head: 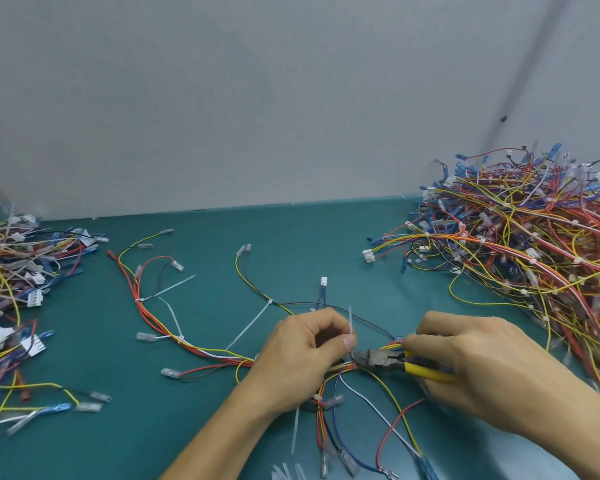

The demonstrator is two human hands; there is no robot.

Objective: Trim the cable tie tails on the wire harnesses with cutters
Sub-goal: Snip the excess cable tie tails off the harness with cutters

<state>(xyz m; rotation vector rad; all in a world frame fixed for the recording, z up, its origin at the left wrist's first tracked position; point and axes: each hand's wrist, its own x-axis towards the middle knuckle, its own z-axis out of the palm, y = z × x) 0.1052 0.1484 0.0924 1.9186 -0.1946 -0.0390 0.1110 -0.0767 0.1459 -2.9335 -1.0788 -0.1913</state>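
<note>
- One tie tail [351,322] stands upright just right of the table's middle, pinched between the thumb and curled fingers of the left hand [302,355]
- Yellow-handled cutters [378,358] lie nearly level, their dark head at the foot of that tail and just beside the left thumb; I cannot tell whether the blades touch the tail
- Wrapped round the handles, the right hand [471,368] grips the cutters, fingers curled over the top
- Under both hands runs the harness [201,351], sprawled over the teal table [194,427] from far left of centre to the near edge, with red, yellow, white, blue and black wires ending in clear-sleeved terminals
- Several more tails [250,325] stick out long and white from ties along the harness, three on its left branch and one near the left wrist
- Short white pieces [286,472] lie loose at the near edge, in front of the left forearm
- Far right, a big pile [534,237] of harnesses is heaped against the wall [291,98]
- At the left edge sits a smaller heap [11,289] of harnesses, well apart from the hands
- Behind everything the wall is plain grey
</note>
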